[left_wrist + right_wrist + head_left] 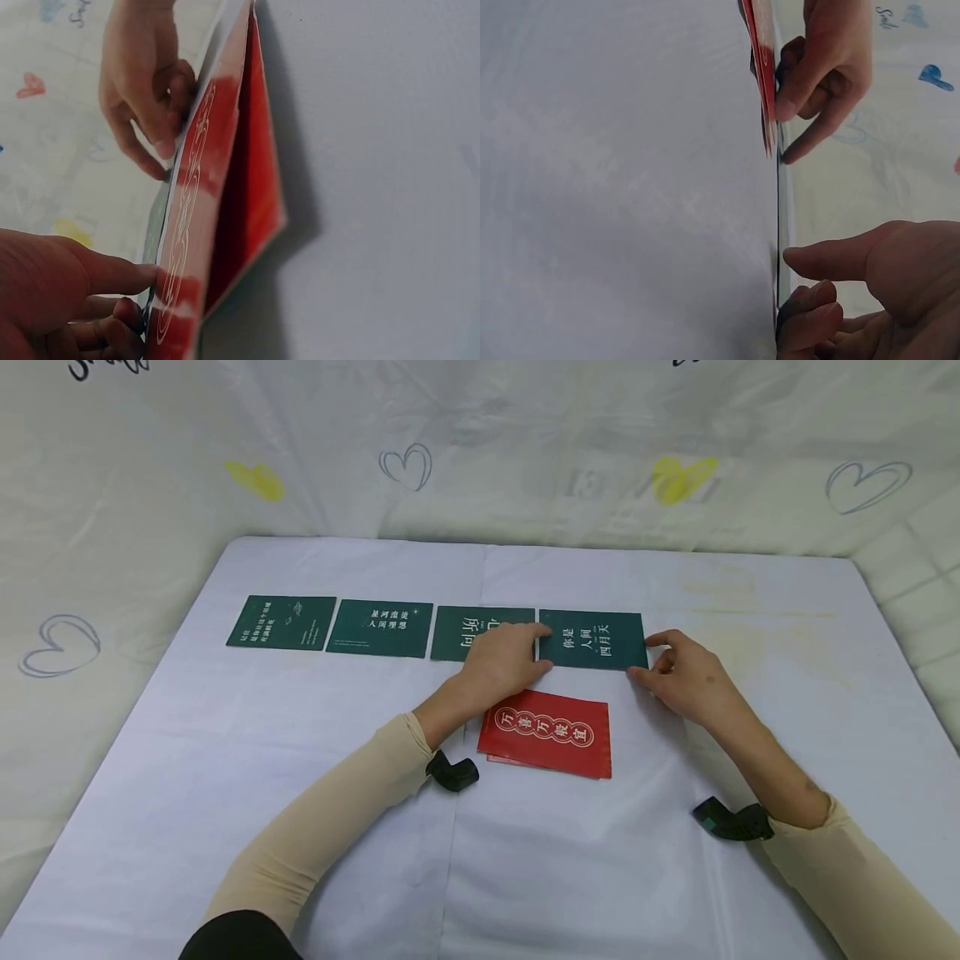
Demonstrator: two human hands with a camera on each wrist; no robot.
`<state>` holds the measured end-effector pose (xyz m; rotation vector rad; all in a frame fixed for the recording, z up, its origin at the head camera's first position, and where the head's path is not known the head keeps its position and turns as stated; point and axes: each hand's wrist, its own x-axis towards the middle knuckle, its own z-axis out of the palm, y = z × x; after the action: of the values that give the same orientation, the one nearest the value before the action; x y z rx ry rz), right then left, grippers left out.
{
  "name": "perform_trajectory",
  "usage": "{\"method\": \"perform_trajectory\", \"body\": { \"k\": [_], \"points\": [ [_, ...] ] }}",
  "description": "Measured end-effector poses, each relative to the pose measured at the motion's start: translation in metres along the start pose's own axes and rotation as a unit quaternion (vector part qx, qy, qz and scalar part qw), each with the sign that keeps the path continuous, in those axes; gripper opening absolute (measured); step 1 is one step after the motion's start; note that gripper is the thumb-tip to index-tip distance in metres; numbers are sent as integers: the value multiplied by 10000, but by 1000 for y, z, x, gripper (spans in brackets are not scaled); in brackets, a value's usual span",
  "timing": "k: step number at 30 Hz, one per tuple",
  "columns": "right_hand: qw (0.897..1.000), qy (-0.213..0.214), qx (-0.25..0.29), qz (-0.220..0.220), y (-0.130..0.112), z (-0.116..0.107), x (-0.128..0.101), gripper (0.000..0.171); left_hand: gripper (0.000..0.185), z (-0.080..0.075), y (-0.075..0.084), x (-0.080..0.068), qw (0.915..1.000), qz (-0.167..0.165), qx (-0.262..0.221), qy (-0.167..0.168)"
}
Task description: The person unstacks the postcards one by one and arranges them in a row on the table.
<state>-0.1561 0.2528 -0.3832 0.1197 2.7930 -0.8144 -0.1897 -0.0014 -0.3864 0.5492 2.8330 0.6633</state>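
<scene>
Four dark green cards with white writing lie in a row on the white cloth. My left hand (546, 647) pinches the left edge of the rightmost green card (592, 640) between thumb and forefinger. My right hand (641, 656) pinches its right edge the same way. The card lies flat. A small stack of red cards (547, 732) sits just in front of it, between my forearms. The left wrist view shows the red stack (225, 195) edge-on, with my left hand (142, 289) near and my right hand (161, 146) beyond. The right wrist view shows the green card's edge (778, 210).
The other green cards (282, 622) (380, 627) (465, 631) lie to the left; my left hand covers part of the third. The white cloth (300, 760) spreads wide in front. A heart-printed sheet (405, 464) hangs behind the table.
</scene>
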Motion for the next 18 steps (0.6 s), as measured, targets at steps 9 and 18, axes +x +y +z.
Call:
{"method": "perform_trajectory", "body": {
  "k": [9, 18],
  "points": [
    [9993, 308, 92, -195, -3, 0, -6, 63, 45, 0, -3, -2, 9979, 354, -513, 163],
    [9937, 195, 194, -1087, -11, 0, -19, 41, 36, -4, -12, -18, 9951, 772, -479, 384]
  ]
}}
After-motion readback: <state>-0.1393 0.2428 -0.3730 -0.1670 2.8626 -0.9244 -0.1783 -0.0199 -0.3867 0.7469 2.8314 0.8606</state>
